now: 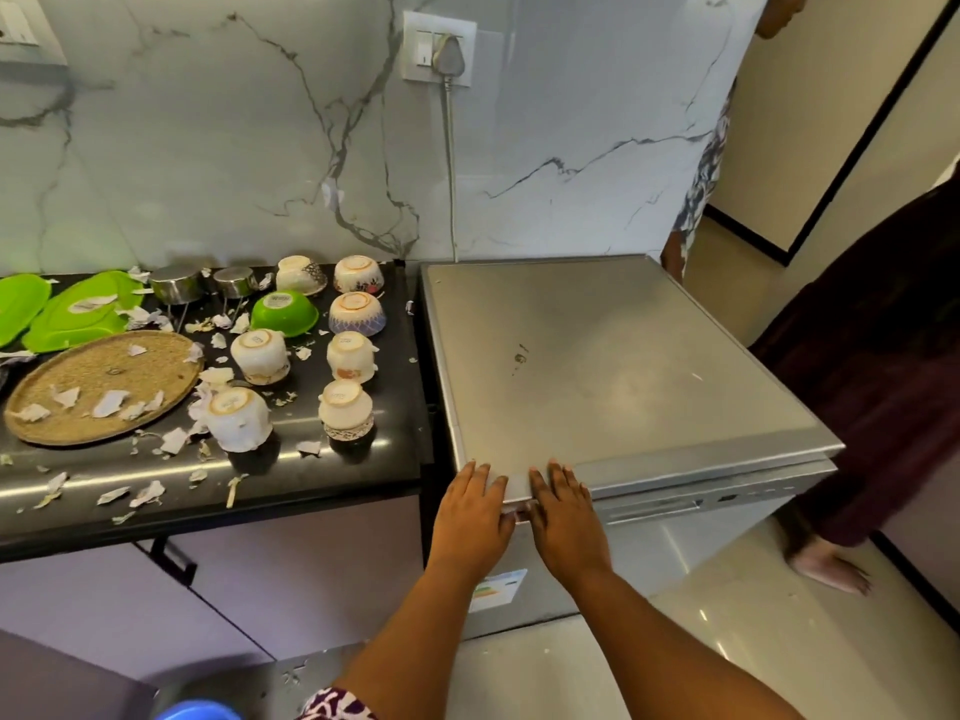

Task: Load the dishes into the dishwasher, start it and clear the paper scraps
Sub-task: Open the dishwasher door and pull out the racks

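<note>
Head view: the dishwasher (623, 366) stands shut just right of the black counter (400, 407). The left hand (470, 506) and right hand (563, 511) lie side by side on its top front edge, fingers straight and flat, thumbs down by the door lip, probably to pull it open. Upturned bowls (260, 356) and green plates (78, 314) wait on the counter among paper scraps (147, 493), nothing loaded yet.

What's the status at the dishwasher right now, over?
Left hand and right hand flat on dishwasher front edge, door shut. Cups and scraps on counter. Bystander standing right of the machine.
</note>
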